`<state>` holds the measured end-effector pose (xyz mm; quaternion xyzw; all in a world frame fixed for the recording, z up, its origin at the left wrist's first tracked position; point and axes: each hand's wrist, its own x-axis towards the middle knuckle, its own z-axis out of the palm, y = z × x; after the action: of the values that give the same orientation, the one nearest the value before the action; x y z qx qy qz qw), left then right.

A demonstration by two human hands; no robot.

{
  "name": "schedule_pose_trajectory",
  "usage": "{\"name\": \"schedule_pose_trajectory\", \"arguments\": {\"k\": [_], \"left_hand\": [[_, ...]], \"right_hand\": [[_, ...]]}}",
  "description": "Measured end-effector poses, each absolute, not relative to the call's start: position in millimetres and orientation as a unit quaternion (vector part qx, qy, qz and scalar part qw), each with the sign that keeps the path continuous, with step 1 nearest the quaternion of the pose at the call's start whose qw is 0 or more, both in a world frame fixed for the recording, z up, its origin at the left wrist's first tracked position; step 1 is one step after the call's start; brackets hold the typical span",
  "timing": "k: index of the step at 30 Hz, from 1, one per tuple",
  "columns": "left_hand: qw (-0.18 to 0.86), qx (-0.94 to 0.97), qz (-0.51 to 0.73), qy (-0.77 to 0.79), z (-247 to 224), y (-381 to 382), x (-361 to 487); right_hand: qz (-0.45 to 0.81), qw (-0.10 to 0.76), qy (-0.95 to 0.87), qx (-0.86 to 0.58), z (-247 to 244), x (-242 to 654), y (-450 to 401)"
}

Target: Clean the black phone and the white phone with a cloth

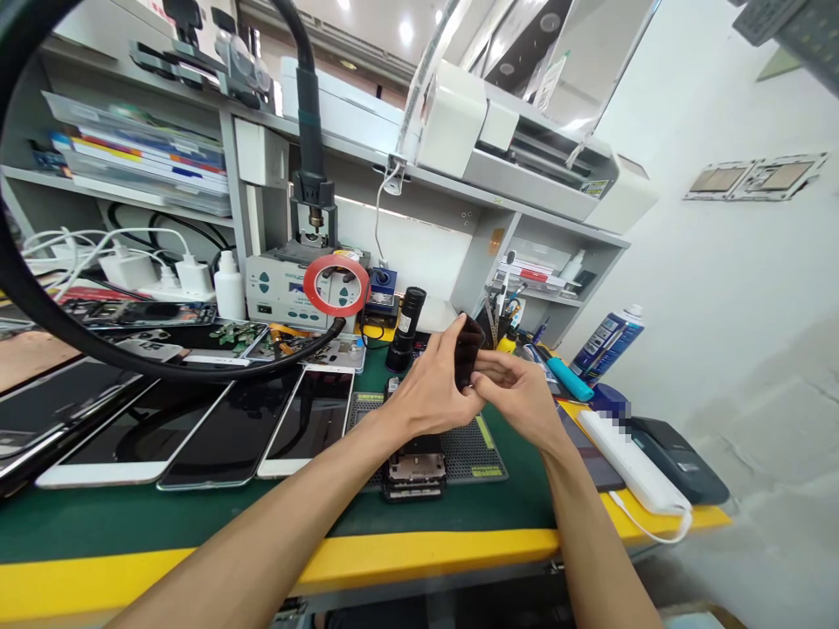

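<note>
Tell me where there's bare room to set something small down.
The green mat is bare along the front, between the phones and the yellow edge; a smaller patch lies between the dark perforated pad and the right forearm. Behind the phones, circuit boards and a white bottle crowd together.

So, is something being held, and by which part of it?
The left hand holds a dark, glossy panel by its left edge; the right hand is at its lower right side, but its exact contact is unclear.
</note>
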<state>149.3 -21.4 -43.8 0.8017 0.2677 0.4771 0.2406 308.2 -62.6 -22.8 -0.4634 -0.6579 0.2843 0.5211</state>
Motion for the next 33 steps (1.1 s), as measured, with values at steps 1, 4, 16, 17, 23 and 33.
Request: {"name": "schedule_pose_trajectory", "arguments": {"k": [1, 4, 16, 17, 23, 33], "left_hand": [[0.242, 0.8, 0.479, 0.268, -43, -22, 149], [0.252, 0.793, 0.486, 0.267, -42, -23, 149], [0.562, 0.586, 0.513, 0.28, -29, -20, 153], [0.593, 0.557, 0.515, 0.27, -28, -21, 153], [0.598, 0.528, 0.541, 0.266, -25, -25, 153], [0.523, 0.526, 0.592, 0.313, -11, -34, 147]], "right_hand": [[0.285, 0.524, -0.656, -0.462, -23, 309, -62], [0.288, 0.523, -0.657, -0.461, -21, 311, -63], [0.225, 0.543, -0.68, -0.438, -15, 313, -75], [0.197, 0.55, -0.688, -0.431, -16, 312, -75], [-0.04, 0.593, -0.717, -0.364, -22, 304, -80], [-0.308, 0.506, -0.723, -0.356, -32, 291, -78]]}}
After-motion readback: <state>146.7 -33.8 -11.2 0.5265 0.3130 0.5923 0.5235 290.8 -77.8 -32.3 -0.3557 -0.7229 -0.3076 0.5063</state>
